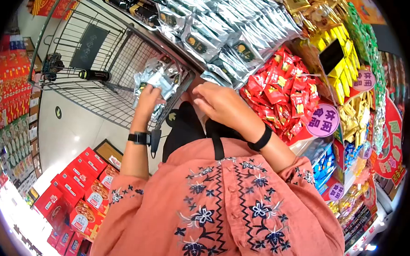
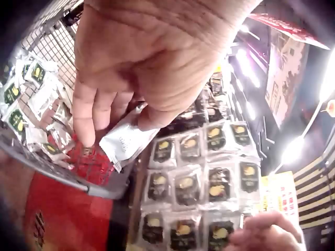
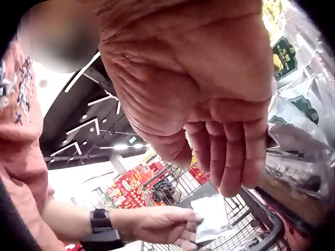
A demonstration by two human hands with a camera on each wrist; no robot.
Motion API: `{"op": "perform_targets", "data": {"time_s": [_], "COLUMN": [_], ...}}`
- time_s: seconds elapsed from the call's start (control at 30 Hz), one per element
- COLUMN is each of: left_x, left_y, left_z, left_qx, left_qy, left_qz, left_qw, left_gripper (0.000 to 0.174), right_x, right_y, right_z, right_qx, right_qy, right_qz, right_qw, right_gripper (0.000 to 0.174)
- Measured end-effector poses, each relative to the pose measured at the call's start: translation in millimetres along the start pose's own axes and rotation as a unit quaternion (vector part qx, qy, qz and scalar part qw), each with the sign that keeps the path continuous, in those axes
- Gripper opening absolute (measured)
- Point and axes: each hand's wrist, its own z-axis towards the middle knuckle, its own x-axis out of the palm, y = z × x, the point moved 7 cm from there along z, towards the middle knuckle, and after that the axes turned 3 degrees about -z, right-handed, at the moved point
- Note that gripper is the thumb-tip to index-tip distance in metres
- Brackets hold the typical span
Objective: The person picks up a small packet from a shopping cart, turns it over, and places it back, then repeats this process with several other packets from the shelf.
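My left hand is over the shopping cart, beside a pile of silver packets inside it. In the left wrist view the left hand pinches a silver-white packet between thumb and fingers; that packet also shows in the right wrist view. My right hand hovers empty between the cart and the display, near the silver packets stacked there. Its fingers are loosely bent in the right wrist view.
Red-wrapped packets fill the display to the right, with yellow packets beyond. A dark bottle lies in the cart's far part. Red boxes are stacked at the lower left. The cart rim runs alongside the display.
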Motion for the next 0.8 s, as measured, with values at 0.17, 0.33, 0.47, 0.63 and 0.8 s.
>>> {"op": "perform_targets", "data": {"time_s": [0.17,0.33,0.47,0.63,0.8], "left_x": [31.4,50.5,59.8,91.0,104.9], "left_y": [-33.4,-63.2,-88.7,-139.1,-150.2], "left_z": [-47.8,-75.7,-98.3,-132.0,-139.7], "left_qx": [0.03,0.075,0.139,0.383,0.443], "left_qy": [0.016,0.022,0.004,-0.056,-0.049], "left_qz": [-0.039,-0.051,-0.032,0.23,0.27], "left_qw": [0.999,0.996,0.99,0.893,0.853], "left_gripper": [0.023,0.03,0.035,0.034,0.045], "right_x": [13.0,15.4,3.1,-9.5,-12.0], "right_y": [-3.5,-8.7,-6.6,-11.9,-28.7], "right_z": [-8.6,-11.0,-4.8,-2.5,-0.5], "right_qx": [-0.039,-0.036,-0.036,0.003,0.047], "right_qy": [-0.02,-0.036,-0.059,-0.059,-0.099], "right_qz": [-0.025,0.034,0.114,0.123,0.211], "right_qw": [0.999,0.998,0.991,0.991,0.971], "right_gripper": [0.02,0.026,0.04,0.059,0.066]}}
